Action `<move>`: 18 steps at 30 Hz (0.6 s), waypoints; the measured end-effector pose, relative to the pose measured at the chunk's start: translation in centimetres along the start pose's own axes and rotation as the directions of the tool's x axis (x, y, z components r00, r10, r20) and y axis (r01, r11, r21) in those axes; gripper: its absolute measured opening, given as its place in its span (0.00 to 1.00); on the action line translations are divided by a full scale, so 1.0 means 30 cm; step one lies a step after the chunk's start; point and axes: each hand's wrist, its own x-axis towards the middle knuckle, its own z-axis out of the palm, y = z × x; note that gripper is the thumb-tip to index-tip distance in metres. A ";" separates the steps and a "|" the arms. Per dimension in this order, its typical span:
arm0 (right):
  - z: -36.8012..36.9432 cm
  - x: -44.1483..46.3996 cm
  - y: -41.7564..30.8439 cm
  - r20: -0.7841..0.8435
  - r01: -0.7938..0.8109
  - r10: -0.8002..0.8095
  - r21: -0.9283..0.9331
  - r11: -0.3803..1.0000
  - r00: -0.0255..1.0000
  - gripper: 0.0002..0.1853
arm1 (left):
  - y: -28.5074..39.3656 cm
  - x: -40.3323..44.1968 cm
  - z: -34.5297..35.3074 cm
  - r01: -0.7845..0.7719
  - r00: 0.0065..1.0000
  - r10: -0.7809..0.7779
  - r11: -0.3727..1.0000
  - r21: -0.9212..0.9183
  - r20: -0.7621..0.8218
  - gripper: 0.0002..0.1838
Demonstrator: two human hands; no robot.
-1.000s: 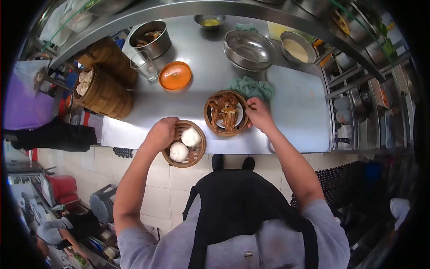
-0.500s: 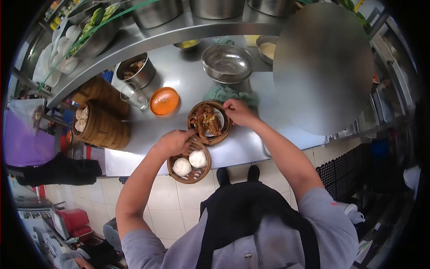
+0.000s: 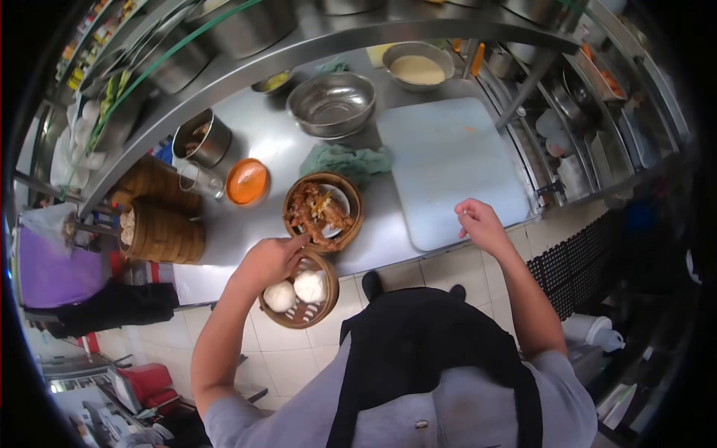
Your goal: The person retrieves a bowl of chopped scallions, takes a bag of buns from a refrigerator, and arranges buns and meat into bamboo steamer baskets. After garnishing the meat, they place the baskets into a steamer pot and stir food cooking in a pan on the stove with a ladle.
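While the left hand (image 3: pixel 275 261) grips the bun basket (image 3: pixel 306 313) with curled fingers, between eleven and twelve o'clock on its rim, the right hand (image 3: pixel 482 225) is half open, nothing visible in it, at five o'clock on the one board (image 3: pixel 441 164); whether it touches is unclear. Two buns (image 3: pixel 310 287) fill the basket, which juts past the table (image 3: pixel 224 231) edge, between six and seven o'clock from the single meat basket (image 3: pixel 357 216). Around the latter, one cloth (image 3: pixel 340 160) lies just beside at one o'clock, a metal bowl (image 3: pixel 331 104) at twelve, one orange dish (image 3: pixel 247 180), one glass (image 3: pixel 199 179) and one pot (image 3: pixel 214 142) toward ten, two stacks (image 3: pixel 170 237) at nine.
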 end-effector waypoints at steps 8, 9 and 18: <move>-0.483 -0.299 0.345 -0.015 0.011 -0.010 0.110 0.994 1.000 0.07 | 0.592 0.176 -0.153 -0.069 0.993 0.075 0.996 0.064 -0.090 0.17; -0.579 -0.344 0.377 0.009 -0.025 0.025 0.117 0.993 1.000 0.07 | 0.705 0.225 -0.163 -0.048 0.995 0.055 0.995 0.085 -0.077 0.17; -1.212 -0.680 -0.167 -0.047 0.217 -0.644 0.958 0.187 0.764 0.14 | 1.369 0.748 -0.220 -0.180 0.981 0.176 0.983 -0.037 -0.086 0.20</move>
